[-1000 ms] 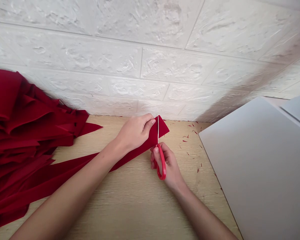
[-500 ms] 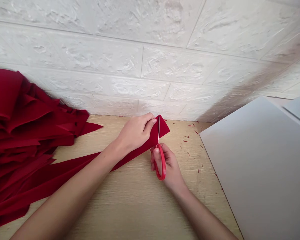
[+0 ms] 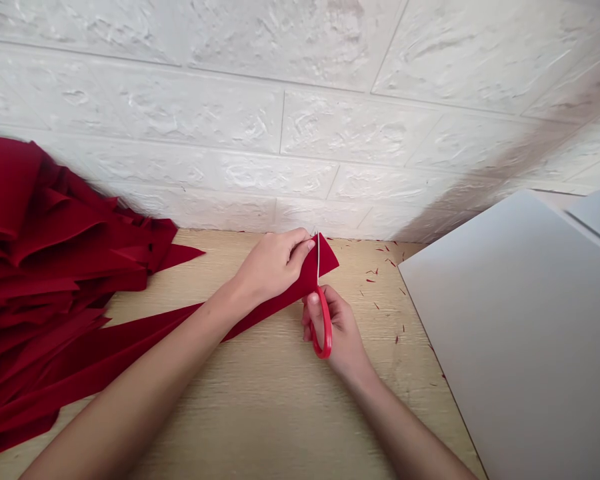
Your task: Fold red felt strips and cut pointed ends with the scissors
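A long strip of dark red felt [image 3: 260,310] runs across the wooden table [image 3: 260,400] from the left pile to its far end near the wall. My left hand [image 3: 270,267] is closed on that end, thumb and fingers pinching it. My right hand [image 3: 337,330] grips red-handled scissors [image 3: 323,320], fingers through the loops. The thin blades point away from me and lie across the strip's tip [image 3: 327,259], right beside my left fingertips.
A heap of red felt strips [image 3: 45,267] fills the left side, up against the white brick-pattern wall [image 3: 300,120]. A large grey board [image 3: 525,333] lies at the right. Small red snippets [image 3: 380,287] are scattered on the wood between my hands and the board.
Almost nothing has moved. The scissors have crept slightly further away from me along the cut through the strip's end; both hands keep their hold.
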`<action>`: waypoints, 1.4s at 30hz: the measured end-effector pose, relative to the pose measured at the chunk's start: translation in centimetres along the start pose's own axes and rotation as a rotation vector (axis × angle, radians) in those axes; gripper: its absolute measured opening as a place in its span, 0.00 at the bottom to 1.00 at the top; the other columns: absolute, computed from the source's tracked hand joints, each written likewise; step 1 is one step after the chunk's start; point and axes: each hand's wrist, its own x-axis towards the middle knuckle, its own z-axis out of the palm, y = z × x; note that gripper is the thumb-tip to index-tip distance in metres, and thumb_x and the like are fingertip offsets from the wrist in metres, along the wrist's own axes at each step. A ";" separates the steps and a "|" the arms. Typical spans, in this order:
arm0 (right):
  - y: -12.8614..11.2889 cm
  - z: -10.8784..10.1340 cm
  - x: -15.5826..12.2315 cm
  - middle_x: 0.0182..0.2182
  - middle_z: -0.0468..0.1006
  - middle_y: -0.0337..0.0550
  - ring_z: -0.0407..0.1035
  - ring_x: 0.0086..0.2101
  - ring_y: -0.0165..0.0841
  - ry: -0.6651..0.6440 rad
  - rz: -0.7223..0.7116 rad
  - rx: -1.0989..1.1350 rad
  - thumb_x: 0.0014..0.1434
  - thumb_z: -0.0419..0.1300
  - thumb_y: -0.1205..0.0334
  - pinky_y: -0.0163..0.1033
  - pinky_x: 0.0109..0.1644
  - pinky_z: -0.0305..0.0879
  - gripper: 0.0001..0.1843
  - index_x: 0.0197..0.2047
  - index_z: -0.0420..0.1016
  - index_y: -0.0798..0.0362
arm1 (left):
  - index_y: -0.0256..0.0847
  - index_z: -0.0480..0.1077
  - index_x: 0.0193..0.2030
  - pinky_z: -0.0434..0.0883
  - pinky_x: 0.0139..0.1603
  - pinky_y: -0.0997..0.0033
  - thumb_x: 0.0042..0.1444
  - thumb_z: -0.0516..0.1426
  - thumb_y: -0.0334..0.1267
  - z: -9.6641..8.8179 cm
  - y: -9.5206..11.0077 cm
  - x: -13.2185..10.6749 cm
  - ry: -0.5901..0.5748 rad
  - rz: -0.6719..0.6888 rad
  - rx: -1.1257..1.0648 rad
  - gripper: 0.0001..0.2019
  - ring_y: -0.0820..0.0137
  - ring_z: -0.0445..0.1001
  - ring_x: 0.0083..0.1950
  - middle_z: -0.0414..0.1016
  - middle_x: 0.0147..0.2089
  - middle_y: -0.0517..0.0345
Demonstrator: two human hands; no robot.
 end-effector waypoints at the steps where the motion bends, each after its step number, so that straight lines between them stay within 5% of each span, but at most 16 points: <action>1: 0.0 0.0 0.0 0.20 0.66 0.31 0.60 0.17 0.26 0.003 0.006 0.003 0.57 0.60 0.29 0.34 0.20 0.59 0.29 0.31 0.63 0.49 | 0.42 0.56 0.26 0.54 0.30 0.67 0.68 0.48 0.40 0.0 0.0 0.0 -0.002 -0.003 0.001 0.17 0.75 0.58 0.24 0.61 0.22 0.66; 42: -0.9 -0.8 0.1 0.20 0.67 0.33 0.61 0.18 0.27 -0.010 0.069 -0.001 0.56 0.57 0.26 0.35 0.21 0.58 0.32 0.31 0.62 0.49 | 0.41 0.57 0.26 0.55 0.31 0.68 0.68 0.48 0.38 0.4 -0.1 -0.1 -0.118 0.026 -0.059 0.16 0.74 0.58 0.26 0.61 0.24 0.65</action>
